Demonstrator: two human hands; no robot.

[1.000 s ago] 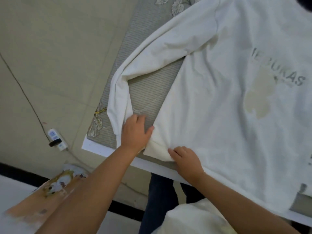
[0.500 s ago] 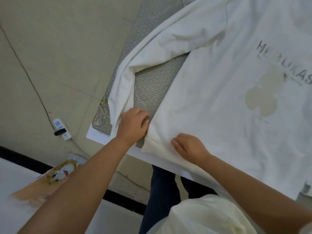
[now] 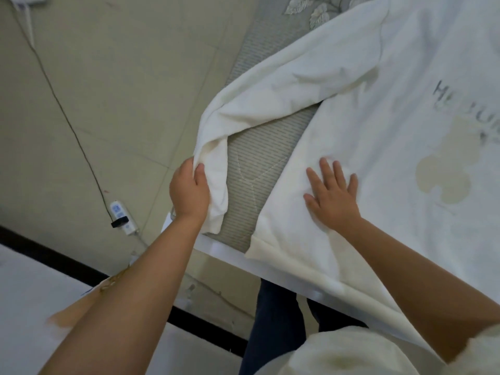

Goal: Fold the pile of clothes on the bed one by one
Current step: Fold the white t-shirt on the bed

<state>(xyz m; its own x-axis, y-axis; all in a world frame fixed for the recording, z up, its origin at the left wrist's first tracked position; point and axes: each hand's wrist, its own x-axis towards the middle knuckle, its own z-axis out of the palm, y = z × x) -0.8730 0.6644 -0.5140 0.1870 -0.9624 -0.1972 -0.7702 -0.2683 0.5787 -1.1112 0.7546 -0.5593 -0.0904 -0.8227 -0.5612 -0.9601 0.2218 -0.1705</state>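
A white long-sleeved sweatshirt (image 3: pixel 392 125) with grey lettering and a beige print lies spread flat on the bed. Its left sleeve (image 3: pixel 270 101) runs down toward the bed's near corner and bends at the cuff. My left hand (image 3: pixel 189 193) grips the lower end of that sleeve at the bed's edge, thumb on top of the cloth. My right hand (image 3: pixel 332 193) rests flat, fingers spread, on the sweatshirt's body near its hem, holding nothing.
The grey striped mattress (image 3: pixel 257 158) with a white frame edge (image 3: pixel 224 249) ends just before my legs. A white power strip (image 3: pixel 121 216) and its cable lie on the tiled floor at the left. A patterned mat (image 3: pixel 73 309) lies lower left.
My left hand has shifted left and taken hold of the sleeve end. My right hand left the hem corner, moved up onto the sweatshirt's body and opened flat.
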